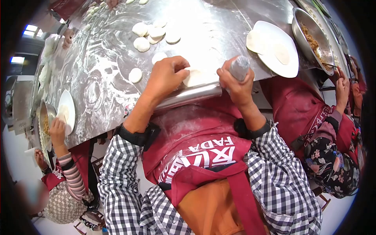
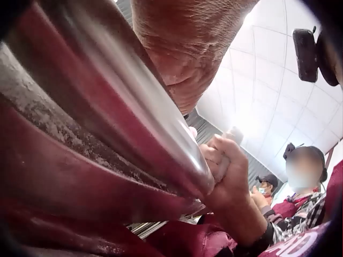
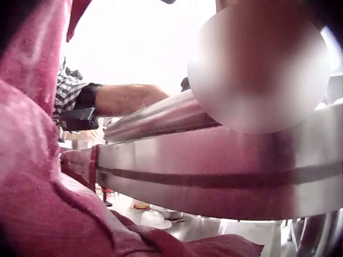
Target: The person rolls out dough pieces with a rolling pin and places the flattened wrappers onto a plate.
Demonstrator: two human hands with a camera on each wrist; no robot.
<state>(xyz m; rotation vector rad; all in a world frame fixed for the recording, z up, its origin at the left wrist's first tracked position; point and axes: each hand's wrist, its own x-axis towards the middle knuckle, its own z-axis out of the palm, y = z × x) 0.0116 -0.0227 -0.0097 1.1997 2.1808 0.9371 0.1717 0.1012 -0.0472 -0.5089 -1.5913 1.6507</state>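
Note:
In the head view, the left hand (image 1: 166, 76) has thumb and fingertips at the left edge of a flat dough round (image 1: 194, 77) by the table's near edge. Curled around a short, greyish cylinder, apparently a rolling pin (image 1: 239, 66), the right hand (image 1: 239, 86) is at the dough's right side. The left wrist view shows the left hand's underside (image 2: 185, 48) above the metal edge and the right hand (image 2: 228, 166) gripping the pin (image 2: 235, 134). A blurred patch covers much of the right wrist view; the left forearm (image 3: 128, 99) shows beyond the table edge.
Several dough pieces (image 1: 141, 44) lie beyond the left hand on the floury metal table (image 1: 94, 74). To the right are a white plate (image 1: 288, 41) with flat dough rounds and a bowl of filling (image 1: 299, 23). Another plate (image 1: 69, 102) and people stand at both sides.

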